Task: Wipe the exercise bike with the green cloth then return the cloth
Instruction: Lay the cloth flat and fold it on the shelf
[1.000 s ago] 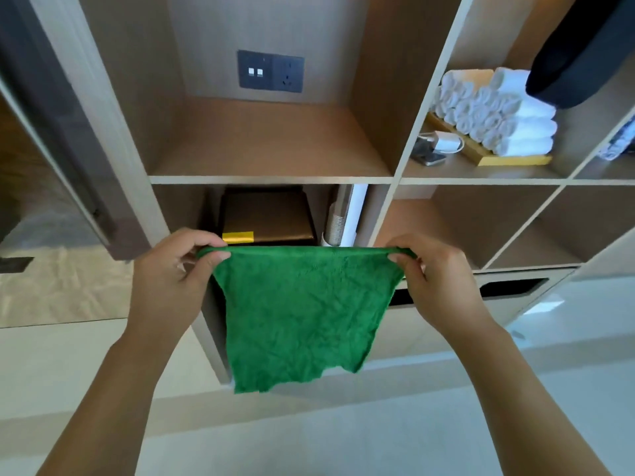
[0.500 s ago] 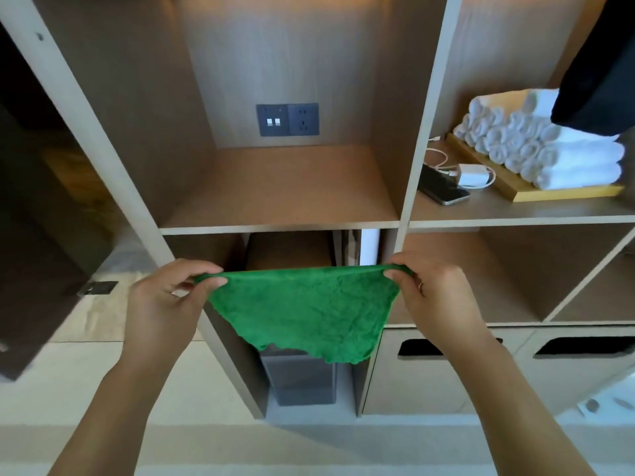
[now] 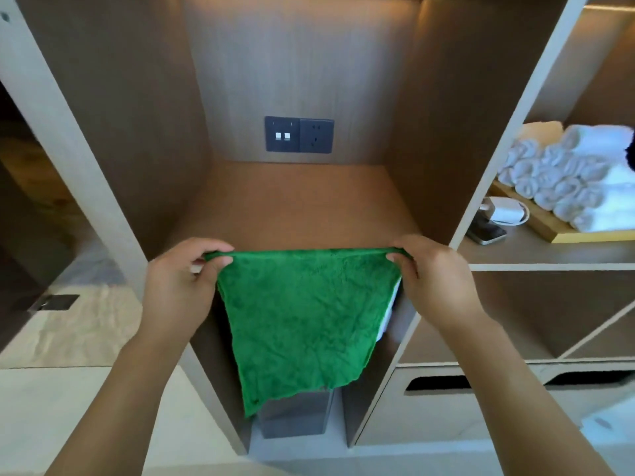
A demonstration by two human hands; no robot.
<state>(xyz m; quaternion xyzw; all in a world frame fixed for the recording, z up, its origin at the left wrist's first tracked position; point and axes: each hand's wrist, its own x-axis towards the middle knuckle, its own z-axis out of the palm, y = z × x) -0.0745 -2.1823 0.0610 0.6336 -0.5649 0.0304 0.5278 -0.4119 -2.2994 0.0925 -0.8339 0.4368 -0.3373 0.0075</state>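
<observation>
Fingers of the left hand [image 3: 178,290] and right hand [image 3: 436,280] pinch the top corners of the green cloth [image 3: 305,321], hanging before the wooden shelf [image 3: 295,207]; rolled white towels [image 3: 567,173] lie in the right compartment.

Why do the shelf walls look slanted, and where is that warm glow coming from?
Head view: the wide lens splays the shelf walls outward; warm light glows from the top of the cubby; the rolled towels look soft and washed out at the right edge; the green cloth is sharp.
</observation>
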